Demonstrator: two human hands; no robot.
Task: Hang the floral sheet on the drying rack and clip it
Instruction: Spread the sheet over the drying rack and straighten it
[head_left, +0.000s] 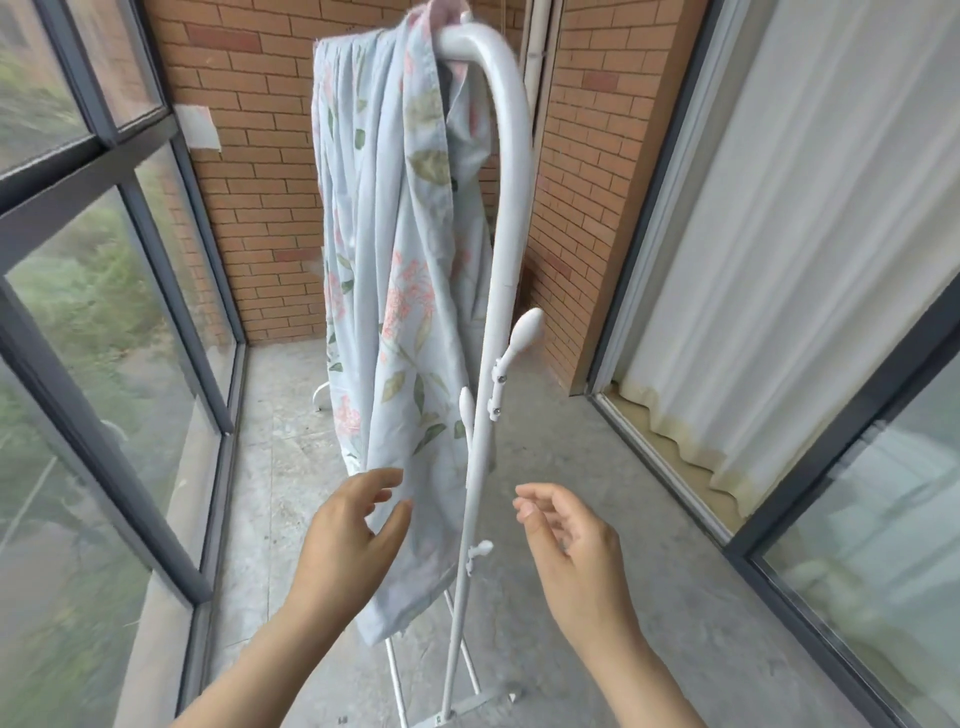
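1. Looks down from head height along a narrow balcony, over two bare forearms reaching forward.
2. Shows a pale blue fabric sheet printed with pink flowers and green leaves (395, 291), draped in bunched folds over the curved top of a white tubular metal drying rack (511, 156).
3. Follows the sheet down the left side of the rack's near upright, ending low, close to the rack's foot bars.
4. Finds the left hand (353, 525) right at the lower part of the sheet, fingers spread and loosely bent, gripping nothing; contact with the cloth impossible to tell.
5. Finds the right hand (566, 540) on the other side of the upright, palm turned inward, fingers relaxed and slightly curled, holding nothing, apart from both rack and sheet.
6. Picks out white rounded pegs (524, 332) jutting from the upright, above and between the two hands.
7. Takes in a red brick wall (249, 156) behind the rack, tall grey-framed windows (104, 208) with blurred greenery on the left, a white curtain (779, 208) behind glass on the right, and a grey concrete floor (571, 467) underneath.
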